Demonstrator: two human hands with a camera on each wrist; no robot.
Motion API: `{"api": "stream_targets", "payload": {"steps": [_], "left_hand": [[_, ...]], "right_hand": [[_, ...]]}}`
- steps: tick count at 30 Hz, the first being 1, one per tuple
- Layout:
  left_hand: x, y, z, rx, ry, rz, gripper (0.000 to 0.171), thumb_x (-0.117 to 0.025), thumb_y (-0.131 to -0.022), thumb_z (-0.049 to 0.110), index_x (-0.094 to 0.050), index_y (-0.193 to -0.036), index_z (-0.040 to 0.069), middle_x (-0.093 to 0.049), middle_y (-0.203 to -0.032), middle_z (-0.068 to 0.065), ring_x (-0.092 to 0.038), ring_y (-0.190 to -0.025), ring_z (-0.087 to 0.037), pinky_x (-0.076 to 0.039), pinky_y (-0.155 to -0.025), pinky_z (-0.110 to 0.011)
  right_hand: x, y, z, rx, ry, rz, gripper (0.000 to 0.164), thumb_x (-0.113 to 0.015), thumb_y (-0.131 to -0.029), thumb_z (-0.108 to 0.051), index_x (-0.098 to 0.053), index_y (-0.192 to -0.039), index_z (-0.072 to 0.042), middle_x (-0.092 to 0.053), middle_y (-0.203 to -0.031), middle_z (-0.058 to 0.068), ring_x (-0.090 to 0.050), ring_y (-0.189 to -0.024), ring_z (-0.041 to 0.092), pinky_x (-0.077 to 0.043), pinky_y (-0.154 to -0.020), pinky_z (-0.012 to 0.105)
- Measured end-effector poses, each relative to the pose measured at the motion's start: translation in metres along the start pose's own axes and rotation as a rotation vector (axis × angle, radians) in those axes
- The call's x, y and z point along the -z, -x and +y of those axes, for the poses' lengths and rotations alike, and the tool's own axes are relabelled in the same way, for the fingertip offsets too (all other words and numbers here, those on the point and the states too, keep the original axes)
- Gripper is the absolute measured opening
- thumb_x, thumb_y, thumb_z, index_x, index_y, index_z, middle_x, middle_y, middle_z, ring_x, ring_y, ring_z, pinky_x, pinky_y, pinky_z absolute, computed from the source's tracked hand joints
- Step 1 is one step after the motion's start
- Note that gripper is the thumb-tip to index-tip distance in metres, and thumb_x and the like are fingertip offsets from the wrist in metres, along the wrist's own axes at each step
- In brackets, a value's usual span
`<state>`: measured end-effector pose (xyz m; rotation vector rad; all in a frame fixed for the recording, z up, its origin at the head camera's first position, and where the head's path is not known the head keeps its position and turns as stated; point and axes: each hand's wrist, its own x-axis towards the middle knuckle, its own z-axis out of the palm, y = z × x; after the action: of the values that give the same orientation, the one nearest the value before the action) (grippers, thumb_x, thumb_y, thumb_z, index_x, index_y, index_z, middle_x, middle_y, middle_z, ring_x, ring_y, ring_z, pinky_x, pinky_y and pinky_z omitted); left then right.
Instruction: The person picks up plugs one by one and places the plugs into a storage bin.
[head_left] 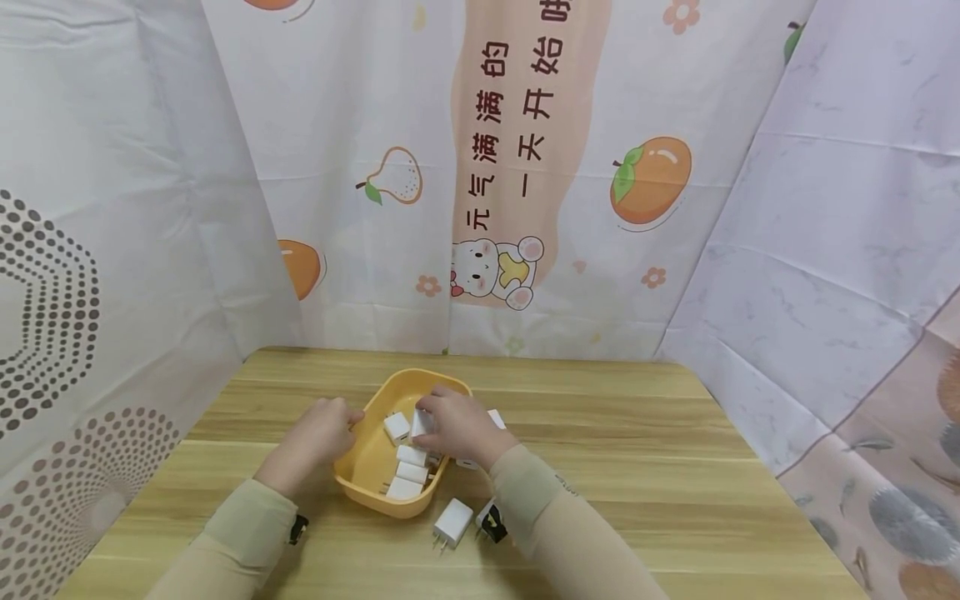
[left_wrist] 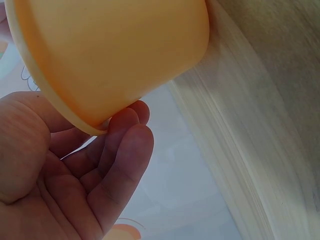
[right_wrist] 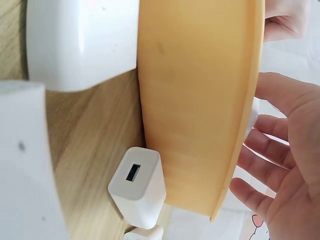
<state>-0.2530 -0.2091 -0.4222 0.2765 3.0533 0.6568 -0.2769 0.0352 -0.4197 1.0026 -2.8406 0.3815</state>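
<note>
A yellow plastic basin (head_left: 358, 492) stands on the table with several white charger plugs (head_left: 403, 488) inside. My left hand (head_left: 322, 433) pinches its left rim; in the left wrist view the fingers (left_wrist: 132, 150) of that hand curl against the outside wall. Over the basin's right side, my right hand (head_left: 459, 423) holds a white charger plug (head_left: 422, 422) between thumb and fingers. From the right wrist, that hand (right_wrist: 292, 150) appears beyond the basin wall (right_wrist: 200, 100), which mostly hides the plug.
On the table in front of the basin lies a white charger plug (head_left: 453, 522) with its prongs out. Others rest along the basin's right side, among them a charger (right_wrist: 137, 185) with a USB port. A patterned curtain (head_left: 375, 275) hangs behind the wooden table (head_left: 637, 467).
</note>
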Motion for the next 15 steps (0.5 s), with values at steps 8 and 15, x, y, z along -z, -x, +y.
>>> {"api": "stream_targets", "payload": {"steps": [8, 15], "left_hand": [[0.0012, 0.0000, 0.0012, -0.002, 0.006, 0.002, 0.041, -0.063, -0.083, -0.006, -0.070, -0.123, -0.004, -0.066, -0.127, -0.024, -0.061, -0.083, -0.025, -0.046, -0.055, -0.030], [0.0009, -0.0003, 0.0013, -0.004, -0.003, 0.004, 0.041, -0.064, -0.082, -0.006, -0.070, -0.123, -0.005, -0.066, -0.126, -0.024, -0.062, -0.085, -0.026, -0.047, -0.056, -0.030]], "right_hand": [[-0.0024, 0.0004, 0.0022, 0.012, -0.028, 0.002, 0.051, -0.080, -0.087, -0.043, -0.069, -0.128, -0.015, -0.063, -0.115, -0.002, -0.057, -0.091, 0.010, -0.052, -0.082, 0.031], [-0.0009, 0.0020, 0.0041, 0.006, -0.044, 0.001, 0.050, -0.077, -0.089, -0.041, -0.069, -0.130, -0.013, -0.063, -0.119, -0.002, -0.060, -0.100, 0.013, -0.052, -0.089, 0.033]]}}
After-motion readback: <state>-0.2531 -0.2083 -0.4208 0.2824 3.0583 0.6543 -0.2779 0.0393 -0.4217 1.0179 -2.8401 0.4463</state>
